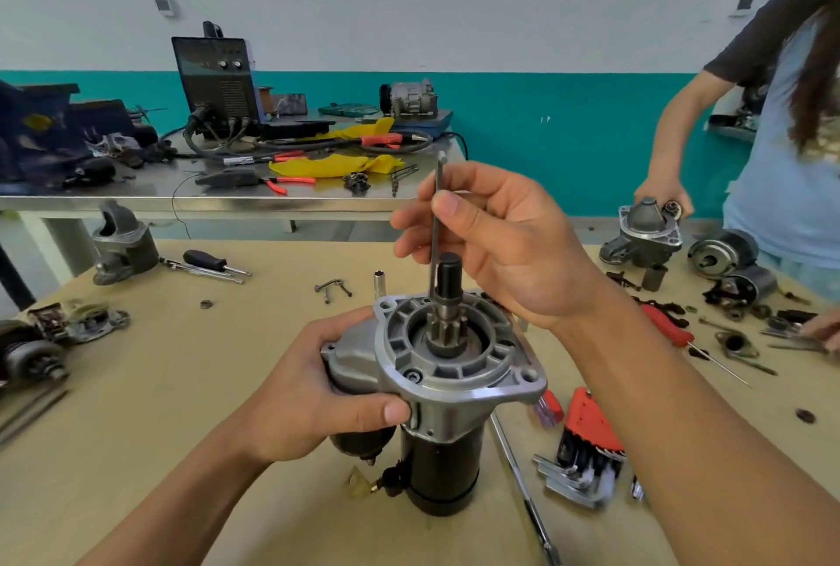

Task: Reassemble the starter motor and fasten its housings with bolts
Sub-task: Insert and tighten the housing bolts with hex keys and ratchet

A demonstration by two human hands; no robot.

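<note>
the worktop (182,383) carries the starter motor (457,388) at centre, standing on end with its long axis upright. the left hand (313,393) grips its side from 9 o'clock, fingers curled round the housing. the right hand (500,238), above at 1 o'clock, is nearer the top and pinches a long bolt (435,243). a hex key set (586,443) lies near at 4 o'clock; the room overhead is open. the bolt hangs nearly vertical, parallel to the motor's axis, its tip at the housing rim at 12 o'clock, just behind the pinion (447,293). whether it sits in a hole i cannot tell. the next move looks like straight down.
</note>
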